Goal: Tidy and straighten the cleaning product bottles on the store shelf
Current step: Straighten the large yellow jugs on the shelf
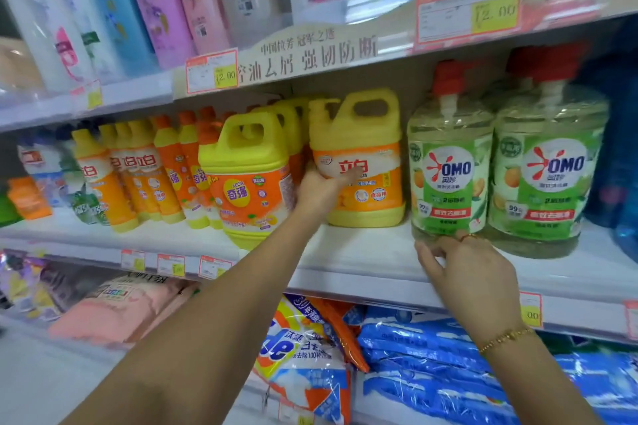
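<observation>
On the middle shelf [362,262] stands a yellow jug with an orange label [366,183]. My left hand [319,193] grips its left side, thumb across the label. Left of it a second yellow jug [247,179] leans toward me at the shelf's front. Right of the held jug stands a clear OMO bottle with a green label and red pump [448,169]. My right hand [462,269] touches its base with the fingertips, fingers loosely bent. A second OMO bottle [549,176] stands next to it on the right.
Several slim yellow-orange bottles [138,169] line the shelf's left part. Shampoo bottles [152,0] fill the shelf above. Detergent bags [310,355] and blue packs [431,355] lie below. Price tags [211,71] hang on the shelf edges.
</observation>
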### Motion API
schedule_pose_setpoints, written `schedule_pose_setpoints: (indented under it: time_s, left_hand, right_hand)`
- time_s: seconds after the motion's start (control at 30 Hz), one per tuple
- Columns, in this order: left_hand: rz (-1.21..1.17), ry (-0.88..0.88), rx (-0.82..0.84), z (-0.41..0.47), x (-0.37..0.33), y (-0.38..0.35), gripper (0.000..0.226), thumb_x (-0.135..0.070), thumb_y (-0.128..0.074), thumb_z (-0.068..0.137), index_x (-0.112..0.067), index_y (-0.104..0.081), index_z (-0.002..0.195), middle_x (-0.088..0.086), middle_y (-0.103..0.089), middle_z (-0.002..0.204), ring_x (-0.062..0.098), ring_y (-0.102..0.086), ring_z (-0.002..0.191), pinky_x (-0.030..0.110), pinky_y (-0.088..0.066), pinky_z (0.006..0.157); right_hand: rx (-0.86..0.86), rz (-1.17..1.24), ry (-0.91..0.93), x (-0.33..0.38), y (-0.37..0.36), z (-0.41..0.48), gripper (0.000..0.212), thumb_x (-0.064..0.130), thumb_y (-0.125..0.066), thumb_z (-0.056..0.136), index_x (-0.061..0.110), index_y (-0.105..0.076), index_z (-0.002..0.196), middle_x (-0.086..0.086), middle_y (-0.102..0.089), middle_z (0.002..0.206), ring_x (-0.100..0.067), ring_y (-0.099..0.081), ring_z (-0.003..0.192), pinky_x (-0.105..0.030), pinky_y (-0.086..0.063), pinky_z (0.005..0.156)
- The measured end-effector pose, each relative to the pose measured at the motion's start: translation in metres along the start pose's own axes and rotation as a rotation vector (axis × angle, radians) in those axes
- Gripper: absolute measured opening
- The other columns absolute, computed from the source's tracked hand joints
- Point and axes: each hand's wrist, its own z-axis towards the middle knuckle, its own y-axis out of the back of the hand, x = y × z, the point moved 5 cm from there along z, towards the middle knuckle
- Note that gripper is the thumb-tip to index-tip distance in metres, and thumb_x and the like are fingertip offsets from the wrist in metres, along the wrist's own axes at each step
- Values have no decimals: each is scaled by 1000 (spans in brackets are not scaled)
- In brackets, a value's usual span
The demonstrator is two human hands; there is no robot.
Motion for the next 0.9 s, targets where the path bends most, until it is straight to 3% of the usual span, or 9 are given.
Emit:
schedule_pose_setpoints:
  time_s: [0.13,0.2,0.3,0.4,0.5,0.63,0.7,0.8,0.9]
  left_hand:
    - [-9,-148,-108,-30,6,5,64,-39,-83,69,-19,-54,123,-3,-65,118,12,-63,108,40,-51,97]
    - [-5,-180,-125,-39,9,5,77,-43,-85,64,-16,-51,128,-2,-62,122,12,-61,110,37,-52,95]
    - [-1,-61,-22,-27,6,0,93,-46,-91,50,-18,-52,130,-3,-64,123,16,-63,110,41,-53,93]
    - [-37,11,50,-21,-3,-3,87,-44,-93,38,-20,-63,116,-1,-71,112,19,-68,102,45,-55,90]
    - [25,-110,-21,-47,-9,9,73,-26,-93,55,-19,-59,119,-5,-69,112,15,-67,104,35,-57,86]
    - [132,-306,-30,-94,-13,35,75,-32,-92,52,-45,-51,113,-19,-61,115,-4,-58,104,16,-50,83]
    - [193,-376,3,-113,-19,42,78,-20,-92,54,-46,-49,112,-18,-60,117,-6,-55,106,11,-46,82]
    - [212,-423,48,-135,-27,52,79,-21,-87,53,-44,-50,119,-21,-62,118,-6,-55,110,7,-44,84]
    - [250,-453,75,-161,-31,66,74,-19,-86,63,-45,-52,123,-23,-61,121,-2,-55,115,9,-44,87]
  right_hand:
    - [-20,-1,10,-3,-3,2,27,33,-79,70,13,-68,56,-7,-55,54,-27,-56,52,-24,-40,42]
    - [-11,-6,4,-4,-4,2,28,36,-77,71,13,-68,58,-6,-56,55,-26,-57,54,-24,-40,43]
    - [15,9,-5,-5,-6,3,31,40,-71,78,12,-70,65,-7,-60,62,-26,-59,61,-27,-43,48]
    - [58,41,-30,-7,-2,3,36,46,-59,87,12,-72,81,-8,-65,77,-26,-61,77,-30,-46,60]
    - [131,56,-48,-7,3,4,42,51,-47,92,15,-69,96,-5,-66,93,-21,-59,91,-30,-45,71]
    - [235,132,-45,-9,6,5,39,50,-47,92,18,-62,111,-2,-65,105,-19,-59,97,-29,-44,76]
    - [221,323,-48,-5,13,6,43,45,-57,89,19,-53,124,-2,-63,113,-19,-58,100,-29,-46,79]
    - [260,835,-114,14,25,4,73,29,-75,78,27,-35,139,12,-53,123,-8,-53,109,-22,-43,87]
    - [351,1059,-107,37,28,-3,51,18,-79,74,29,-49,114,15,-56,112,-2,-54,108,-18,-46,87]
